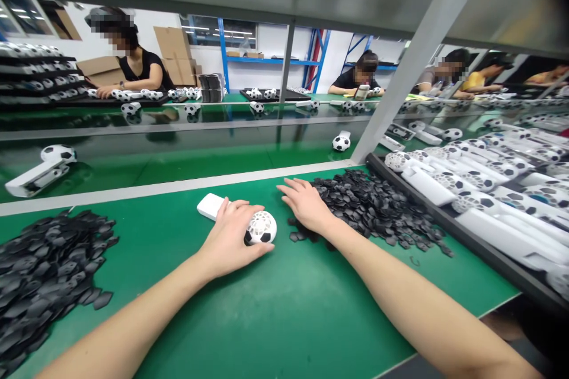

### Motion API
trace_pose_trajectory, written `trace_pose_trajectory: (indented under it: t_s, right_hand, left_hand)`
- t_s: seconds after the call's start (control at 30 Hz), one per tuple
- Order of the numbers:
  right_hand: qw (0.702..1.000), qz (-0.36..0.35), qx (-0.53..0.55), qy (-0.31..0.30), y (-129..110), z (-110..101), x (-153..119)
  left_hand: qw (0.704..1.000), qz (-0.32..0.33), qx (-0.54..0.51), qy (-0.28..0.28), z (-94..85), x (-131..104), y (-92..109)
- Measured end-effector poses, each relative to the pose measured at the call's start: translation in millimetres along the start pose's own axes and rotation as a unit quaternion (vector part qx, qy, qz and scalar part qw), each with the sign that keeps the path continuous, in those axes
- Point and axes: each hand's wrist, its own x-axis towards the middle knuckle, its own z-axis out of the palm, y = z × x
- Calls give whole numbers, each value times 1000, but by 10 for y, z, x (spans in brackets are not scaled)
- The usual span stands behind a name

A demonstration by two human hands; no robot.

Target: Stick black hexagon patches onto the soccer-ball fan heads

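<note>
My left hand (231, 237) is wrapped round a white plastic piece with a football-patterned round end (261, 227), which rests on the green worktop (267, 320). Its white flat handle sticks out past my fingers to the upper left. The ball end has open lattice on top and a few black patches along its lower side. My right hand (306, 204) lies palm down at the left edge of a pile of small black plastic patches (368, 204), fingers spread. Whether a patch sits under its palm is hidden.
Another heap of black patches (53, 272) lies at the left. A black tray (444, 225) of white football pieces stands at the right. Beyond the pale rail, a green conveyor belt (213, 157) carries finished-looking pieces. A slanted metal post (413, 59) rises ahead; co-workers sit across.
</note>
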Motion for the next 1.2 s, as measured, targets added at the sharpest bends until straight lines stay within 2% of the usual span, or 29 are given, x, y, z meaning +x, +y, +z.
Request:
trace_pose_trajectory:
  t_s: [0.07, 0.13, 0.3, 0.37, 0.53, 0.77, 0.93, 1.07, 1.2]
  right_hand:
    - [998, -6, -47, -35, 34, -3, 5]
    - [997, -16, -49, -50, 34, -29, -9]
    - [997, -3, -47, -65, 47, -141, -60]
    - [997, 7, -37, -66, 76, -177, -78]
    - [998, 13, -2, -63, 67, -234, -129]
    - [992, -67, 74, -72, -14, -236, -161]
    - [998, -25, 47, -46, -1, -286, -163]
    - [992, -69, 47, -92, -49, -334, -186]
    - [989, -57, 3, -135, -87, -319, -202]
  left_hand:
    - [999, -7, -12, -31, -37, -5, 10]
    - [998, -25, -19, -58, -65, -19, 26]
    - [994, -88, -57, -39, -19, -55, 74]
    - [992, -85, -83, -36, -8, -48, 86]
    - [988, -62, -113, -89, -99, -5, 106]
    - [985, -34, -126, -112, -136, -9, 61]
    - [985, -37, -131, -110, -134, -3, 28]
    - [985, -45, -133, -96, -125, 6, 36]
    - [986, -47, -125, -99, -126, 10, 55]
